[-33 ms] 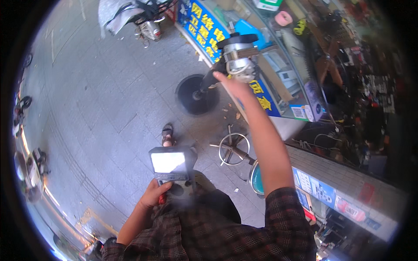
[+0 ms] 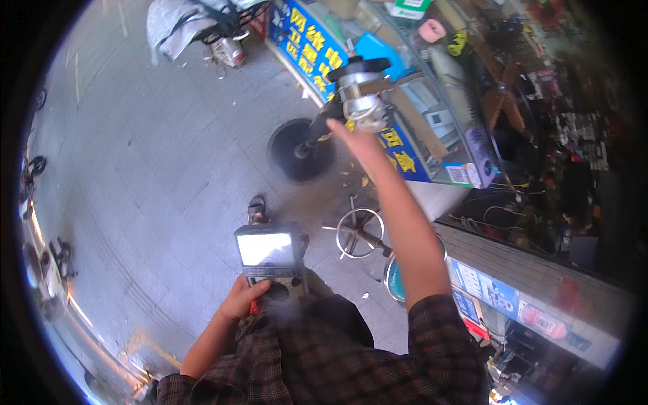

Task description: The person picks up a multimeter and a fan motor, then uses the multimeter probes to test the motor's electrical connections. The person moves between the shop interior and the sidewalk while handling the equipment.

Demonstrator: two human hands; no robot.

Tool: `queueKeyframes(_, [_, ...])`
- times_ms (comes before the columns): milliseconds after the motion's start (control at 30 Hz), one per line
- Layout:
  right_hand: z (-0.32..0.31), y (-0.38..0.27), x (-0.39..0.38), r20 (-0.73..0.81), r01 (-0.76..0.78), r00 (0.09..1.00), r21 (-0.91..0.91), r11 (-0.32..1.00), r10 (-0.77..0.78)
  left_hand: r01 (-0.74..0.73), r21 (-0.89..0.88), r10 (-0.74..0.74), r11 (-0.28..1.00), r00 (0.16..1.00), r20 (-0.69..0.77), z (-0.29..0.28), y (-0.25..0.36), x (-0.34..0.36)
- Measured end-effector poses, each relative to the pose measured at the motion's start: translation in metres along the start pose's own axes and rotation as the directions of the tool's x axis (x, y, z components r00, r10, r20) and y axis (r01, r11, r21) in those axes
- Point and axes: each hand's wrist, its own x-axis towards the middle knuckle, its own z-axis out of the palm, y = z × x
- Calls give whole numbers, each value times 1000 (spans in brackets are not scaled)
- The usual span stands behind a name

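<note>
The person stands on a grey paved floor in front of a shop, with the left hand closed around the lower body of a handheld meter, fingers wrapped on its left edge. The meter has a pale, glowing screen on top and a dial below, and it sits close to the chest, at about 7 o'clock from the middle of the view. The right hand is stretched far out toward 1 o'clock, its fingers spread fairly wide and pressed against the underside of a silvery metal motor-like part with a dark disc on top; whether it truly grips that part I cannot tell. Just beyond it runs a glass desk with a blue sign panel along its front. At 11 o'clock from the meter, a round black base lies on the floor, and a bare metal stool frame stands beside the right forearm. Both sleeves are dark plaid.
</note>
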Motion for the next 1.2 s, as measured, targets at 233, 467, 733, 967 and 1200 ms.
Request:
queueKeyframes(233, [-41, -66, -181, 58, -423, 872, 588, 690, 486, -123, 371, -24, 921, 930, 368, 116, 127, 87])
queueKeyframes(467, [-154, -4, -198, -294, 44, 852, 866, 499, 434, -267, 414, 40, 870, 876, 481, 226, 136, 168])
queueKeyframes(733, [-287, 56, -169, -554, 466, 602, 828, 310, 574, -119, 464, -22, 878, 958, 287, 263, 111, 219])
queueKeyframes(967, [-330, 109, -167, -501, 439, 614, 859, 263, 610, -19, 465, -101, 885, 968, 231, 303, 106, 239])
queueKeyframes(1200, [-373, 134, -152, -425, 349, 663, 904, 247, 616, -138, 425, -4, 894, 948, 317, 304, 96, 270])
